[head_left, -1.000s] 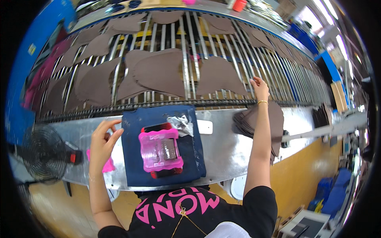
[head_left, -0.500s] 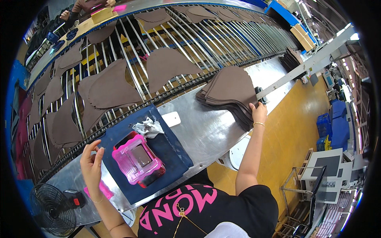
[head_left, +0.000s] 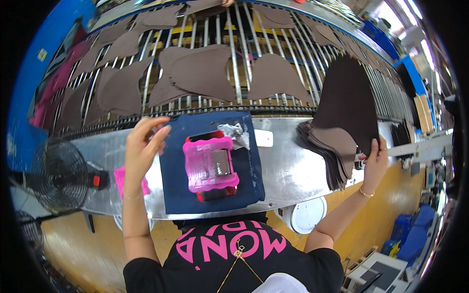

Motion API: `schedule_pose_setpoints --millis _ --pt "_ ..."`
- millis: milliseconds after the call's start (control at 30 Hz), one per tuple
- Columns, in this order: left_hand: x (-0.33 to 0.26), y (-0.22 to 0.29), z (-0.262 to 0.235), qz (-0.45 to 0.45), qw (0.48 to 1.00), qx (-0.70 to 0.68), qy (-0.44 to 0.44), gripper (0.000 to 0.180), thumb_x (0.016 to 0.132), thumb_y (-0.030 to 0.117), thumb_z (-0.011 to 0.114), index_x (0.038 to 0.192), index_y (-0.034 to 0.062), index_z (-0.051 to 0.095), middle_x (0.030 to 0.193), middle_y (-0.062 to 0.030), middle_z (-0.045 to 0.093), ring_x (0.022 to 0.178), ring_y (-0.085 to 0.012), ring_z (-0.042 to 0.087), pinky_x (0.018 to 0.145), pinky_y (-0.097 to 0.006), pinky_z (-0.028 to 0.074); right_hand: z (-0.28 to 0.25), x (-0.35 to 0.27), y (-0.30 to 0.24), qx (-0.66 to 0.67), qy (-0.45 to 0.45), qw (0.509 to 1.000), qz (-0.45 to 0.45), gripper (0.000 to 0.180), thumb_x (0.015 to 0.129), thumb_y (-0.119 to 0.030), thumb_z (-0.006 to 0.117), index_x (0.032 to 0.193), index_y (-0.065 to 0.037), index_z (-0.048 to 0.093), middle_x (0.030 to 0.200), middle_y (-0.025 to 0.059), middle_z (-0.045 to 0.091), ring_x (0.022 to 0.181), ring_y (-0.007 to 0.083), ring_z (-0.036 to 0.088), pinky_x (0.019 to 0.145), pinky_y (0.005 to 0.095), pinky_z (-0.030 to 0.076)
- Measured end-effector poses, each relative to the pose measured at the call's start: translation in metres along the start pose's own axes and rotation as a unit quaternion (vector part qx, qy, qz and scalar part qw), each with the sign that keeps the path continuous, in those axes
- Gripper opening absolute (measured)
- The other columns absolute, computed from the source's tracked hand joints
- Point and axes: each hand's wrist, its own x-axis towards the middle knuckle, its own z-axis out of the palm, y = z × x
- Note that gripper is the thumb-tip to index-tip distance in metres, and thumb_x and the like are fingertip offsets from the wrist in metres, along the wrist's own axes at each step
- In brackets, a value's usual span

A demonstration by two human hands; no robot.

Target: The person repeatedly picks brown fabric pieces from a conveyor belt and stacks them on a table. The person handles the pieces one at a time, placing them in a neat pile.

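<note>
- Since the earlier frame, the right hand (head_left: 375, 163) has lifted one brown leather piece (head_left: 348, 100) off the stack (head_left: 328, 151), gripping its edge.
- The piece is dark and curved, standing over the desk (head_left: 288, 166) edge.
- The left hand (head_left: 141, 146) hovers with fingers loose and empty beside the navy mat (head_left: 176, 185).

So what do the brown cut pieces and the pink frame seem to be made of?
The brown piece lifted by the right hand looks like matte leather or a synthetic: thin, flexible, stacked flat. The pink frame looks like translucent glossy moulded plastic.

hands 2 (head_left: 141, 149) | pink frame 1 (head_left: 210, 163) | blue mat 1 (head_left: 171, 180) | fan 1 (head_left: 58, 173) | brown stack 1 (head_left: 330, 151)
</note>
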Motion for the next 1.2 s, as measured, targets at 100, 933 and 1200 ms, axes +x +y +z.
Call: schedule_pose_setpoints --millis 100,933,1200 --pt "0.013 0.006 0.023 0.128 0.992 -0.008 -0.017 0.047 0.084 0.009 0.069 0.128 0.0043 0.054 0.116 -0.0072 0.051 0.100 -0.0152 0.057 0.077 -0.025 0.051 0.020 -0.013 -0.045 0.240 -0.016 0.971 -0.018 0.027 0.096 -0.024 0.055 0.113 -0.003 0.058 0.079 0.0045 0.063 0.050 0.0101 0.058 0.042 0.0198 0.044" --pt "-0.087 0.032 -0.100 0.072 0.961 0.072 0.258 0.013 0.094 0.004 0.053 0.103 -0.0048 0.057 0.088 -0.0064 0.059 0.069 -0.0153 0.068 0.059 -0.020 0.054 0.167 -0.129 -0.150 0.316 -0.308 0.827 -0.348 0.015 0.068 -0.006 0.078 0.080 -0.007 0.069 0.066 0.0047 0.062 0.062 0.0215 0.053 0.081 0.0341 0.040" --pt "-0.072 0.011 -0.045 0.024 0.991 0.065 0.117 0.008 0.088 -0.008 0.050 0.094 -0.0048 0.056 0.084 -0.0064 0.055 0.058 -0.0102 0.060 0.047 -0.021 0.047 0.149 -0.120 -0.070 0.200 -0.243 0.877 -0.364 0.009 0.069 0.000 0.074 0.074 -0.004 0.068 0.068 0.0092 0.064 0.065 0.0246 0.061 0.087 0.0400 0.040"
